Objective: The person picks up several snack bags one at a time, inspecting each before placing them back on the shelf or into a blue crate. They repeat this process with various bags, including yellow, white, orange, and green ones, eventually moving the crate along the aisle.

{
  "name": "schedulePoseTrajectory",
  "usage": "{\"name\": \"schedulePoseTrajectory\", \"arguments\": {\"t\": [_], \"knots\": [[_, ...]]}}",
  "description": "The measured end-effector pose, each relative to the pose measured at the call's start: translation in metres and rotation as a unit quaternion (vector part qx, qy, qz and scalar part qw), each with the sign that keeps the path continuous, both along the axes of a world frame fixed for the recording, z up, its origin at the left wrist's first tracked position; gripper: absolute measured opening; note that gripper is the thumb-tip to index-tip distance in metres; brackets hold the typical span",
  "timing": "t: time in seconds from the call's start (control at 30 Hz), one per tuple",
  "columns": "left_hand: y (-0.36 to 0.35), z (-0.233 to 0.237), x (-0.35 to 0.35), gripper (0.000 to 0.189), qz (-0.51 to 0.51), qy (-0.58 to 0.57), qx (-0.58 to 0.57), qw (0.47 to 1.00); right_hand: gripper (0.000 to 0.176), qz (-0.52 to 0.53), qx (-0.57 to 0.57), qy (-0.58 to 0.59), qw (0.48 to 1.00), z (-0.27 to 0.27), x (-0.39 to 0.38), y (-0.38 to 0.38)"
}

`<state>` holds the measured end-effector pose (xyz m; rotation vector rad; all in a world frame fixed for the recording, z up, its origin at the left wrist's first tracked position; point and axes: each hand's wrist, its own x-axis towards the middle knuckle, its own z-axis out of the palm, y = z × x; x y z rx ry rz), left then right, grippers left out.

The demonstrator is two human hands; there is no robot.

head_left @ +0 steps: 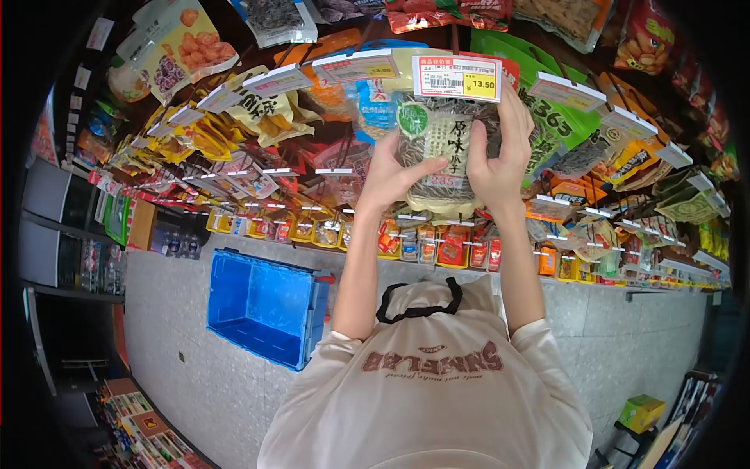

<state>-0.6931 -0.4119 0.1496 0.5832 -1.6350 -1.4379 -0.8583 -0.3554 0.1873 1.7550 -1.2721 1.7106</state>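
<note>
A clear bag of sunflower seeds (443, 148) with green and pale printing hangs upright at the shelf front, beneath a price tag (457, 78) reading 13.50. My left hand (397, 173) grips its left side, thumb lying across the front and fingers hidden behind. On the right side, my right hand (500, 160) holds the bag with the thumb on its front edge, while the fingers extend up beside the tag. A blue snack bag (376, 109) is left of it, and a green snack bag (558, 117) is to the right.
Rows of hanging snack bags with tag holders curve across the rack. Yellow bins (326, 233) line the lower shelf. An open blue crate (262, 301) stands on the grey tiled floor at left. Stocked shelves (148, 426) are lower left; a yellow-green box (641, 414) is lower right.
</note>
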Motion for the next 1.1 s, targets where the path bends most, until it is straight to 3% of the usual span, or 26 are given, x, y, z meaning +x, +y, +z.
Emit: {"name": "schedulePoseTrajectory", "arguments": {"t": [0.13,0.23,0.43,0.5,0.7,0.97,1.1], "knots": [[-0.003,0.009,-0.005,0.050,0.024,0.010,0.012,1.000,0.054,0.013,0.009,-0.067,0.998,-0.016,0.002,0.005],[-0.009,0.008,-0.009,0.045,0.033,0.003,-0.053,0.998,0.055,0.012,0.043,-0.098,0.994,-0.028,0.004,0.009],[-0.006,0.014,-0.008,0.050,0.030,-0.026,0.005,0.999,0.062,-0.028,0.094,-0.117,0.988,-0.036,0.001,0.015],[-0.007,0.016,-0.009,0.049,0.029,-0.024,0.007,0.999,0.065,0.021,0.123,-0.208,0.970,-0.037,0.003,0.014],[-0.013,0.010,-0.017,0.045,0.048,-0.013,-0.009,0.999,0.071,0.120,0.163,-0.304,0.931,-0.040,-0.009,0.005],[-0.016,0.006,-0.025,0.046,0.069,0.002,-0.029,0.997,0.072,0.148,0.143,-0.317,0.926,-0.041,-0.014,-0.002],[-0.018,0.008,-0.024,0.045,0.078,-0.048,-0.039,0.995,0.070,0.140,0.134,-0.317,0.928,-0.047,-0.015,-0.007]]}}
